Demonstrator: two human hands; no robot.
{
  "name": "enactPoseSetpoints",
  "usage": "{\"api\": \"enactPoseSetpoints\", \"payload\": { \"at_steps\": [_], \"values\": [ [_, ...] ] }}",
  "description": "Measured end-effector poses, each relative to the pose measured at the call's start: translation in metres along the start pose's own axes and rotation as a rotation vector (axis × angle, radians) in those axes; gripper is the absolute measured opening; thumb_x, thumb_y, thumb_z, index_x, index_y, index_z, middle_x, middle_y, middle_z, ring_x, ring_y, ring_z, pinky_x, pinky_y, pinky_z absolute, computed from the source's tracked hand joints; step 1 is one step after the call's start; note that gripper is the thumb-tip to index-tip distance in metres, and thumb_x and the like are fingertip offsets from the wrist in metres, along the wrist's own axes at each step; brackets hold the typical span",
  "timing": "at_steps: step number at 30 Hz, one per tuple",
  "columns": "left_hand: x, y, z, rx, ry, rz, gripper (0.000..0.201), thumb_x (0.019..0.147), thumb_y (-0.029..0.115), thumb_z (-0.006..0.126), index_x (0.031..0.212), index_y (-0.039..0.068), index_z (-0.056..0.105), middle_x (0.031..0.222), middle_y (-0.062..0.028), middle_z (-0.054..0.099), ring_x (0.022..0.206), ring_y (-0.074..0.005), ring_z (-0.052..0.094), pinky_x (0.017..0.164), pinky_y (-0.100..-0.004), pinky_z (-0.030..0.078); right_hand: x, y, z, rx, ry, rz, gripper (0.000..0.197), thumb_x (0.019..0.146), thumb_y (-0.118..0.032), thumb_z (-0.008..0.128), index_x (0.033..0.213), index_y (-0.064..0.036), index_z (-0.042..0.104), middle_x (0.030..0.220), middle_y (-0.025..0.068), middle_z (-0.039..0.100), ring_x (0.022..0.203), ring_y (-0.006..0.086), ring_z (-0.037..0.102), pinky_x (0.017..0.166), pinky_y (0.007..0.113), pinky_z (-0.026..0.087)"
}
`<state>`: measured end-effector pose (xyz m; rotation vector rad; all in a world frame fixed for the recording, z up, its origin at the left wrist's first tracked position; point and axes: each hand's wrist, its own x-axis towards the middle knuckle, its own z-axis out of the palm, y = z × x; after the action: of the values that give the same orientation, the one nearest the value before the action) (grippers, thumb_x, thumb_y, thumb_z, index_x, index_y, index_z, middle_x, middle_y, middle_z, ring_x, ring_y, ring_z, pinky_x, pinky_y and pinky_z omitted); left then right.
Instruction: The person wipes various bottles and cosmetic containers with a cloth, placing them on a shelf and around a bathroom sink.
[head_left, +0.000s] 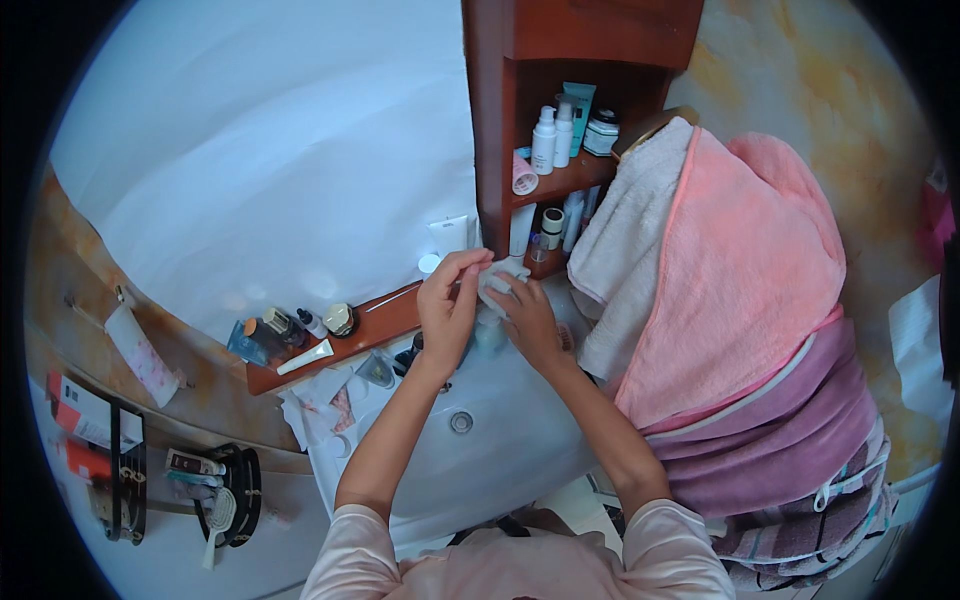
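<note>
Over the back of the white sink (520, 430), my two hands are close together at a crumpled white piece that looks like thin cloth or tissue (503, 279). My right hand (530, 318) has its bent fingers on it from the right. On the other side, my left hand (448, 308) reaches up with its fingers together, their tips at the cloth's upper left edge. A pale green bottle (489, 336) stands below the cloth, partly hidden between my hands. Behind my hands, a white tube (449, 234) leans by the mirror.
A red-brown ledge (375, 318) carries several bottles, a jar (340, 320) and a white tube (305, 357). The wooden shelf (580, 180) holds more bottles. Hanging pink (740, 270) and purple towels (770, 440) crowd the right. A black wall basket (240, 490) holds a hairbrush (220, 515).
</note>
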<state>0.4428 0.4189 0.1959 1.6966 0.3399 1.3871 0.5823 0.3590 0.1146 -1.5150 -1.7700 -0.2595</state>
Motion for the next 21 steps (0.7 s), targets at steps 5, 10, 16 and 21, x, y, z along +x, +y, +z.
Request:
{"api": "enactPoseSetpoints", "payload": {
  "at_steps": [5, 10, 16, 21],
  "values": [
    [-0.009, -0.018, 0.012, -0.071, 0.012, -0.114, 0.019, 0.098, 0.003, 0.05, 0.111, -0.005, 0.062, 0.105, -0.0103, 0.066, 0.099, -0.0149, 0.062, 0.09, -0.0268, 0.048, -0.019, 0.006, 0.001, 0.14, -0.057, 0.122, 0.058, 0.064, 0.005, 0.068, 0.119, -0.0109, 0.062, 0.13, 0.0108, 0.052, 0.11, 0.0338, 0.051, 0.095, 0.041, 0.044],
    [-0.052, -0.046, 0.015, -0.22, 0.164, -0.461, 0.03, 0.096, 0.005, 0.055, 0.126, 0.003, 0.054, 0.122, -0.0057, 0.059, 0.114, -0.0135, 0.053, 0.099, -0.0271, 0.04, -0.024, 0.004, -0.028, 0.354, 0.041, 0.264, 0.054, 0.07, 0.004, 0.057, 0.122, -0.0074, 0.06, 0.132, 0.0166, 0.051, 0.116, 0.0363, 0.051, 0.099, 0.036, 0.042],
    [-0.11, -0.075, 0.016, -0.834, 0.299, -0.87, 0.042, 0.097, 0.017, 0.056, 0.137, 0.011, 0.046, 0.133, -0.0029, 0.053, 0.122, -0.0199, 0.051, 0.101, -0.0373, 0.042, -0.023, -0.019, -0.033, 0.678, -0.226, 0.283, 0.055, 0.077, -0.01, 0.067, 0.13, -0.0038, 0.052, 0.129, 0.0158, 0.055, 0.115, 0.0259, 0.054, 0.096, 0.033, 0.043],
    [-0.122, -0.07, 0.003, -0.834, 0.429, -0.921, 0.042, 0.097, 0.012, 0.055, 0.137, 0.007, 0.044, 0.131, -0.0068, 0.055, 0.12, -0.0212, 0.053, 0.101, -0.0361, 0.042, 0.024, 0.042, -0.028, 0.611, 0.165, 0.571, 0.042, 0.087, -0.011, 0.067, 0.126, -0.0018, 0.055, 0.116, 0.0076, 0.061, 0.098, 0.0156, 0.06, 0.081, 0.026, 0.048]
  ]
}}
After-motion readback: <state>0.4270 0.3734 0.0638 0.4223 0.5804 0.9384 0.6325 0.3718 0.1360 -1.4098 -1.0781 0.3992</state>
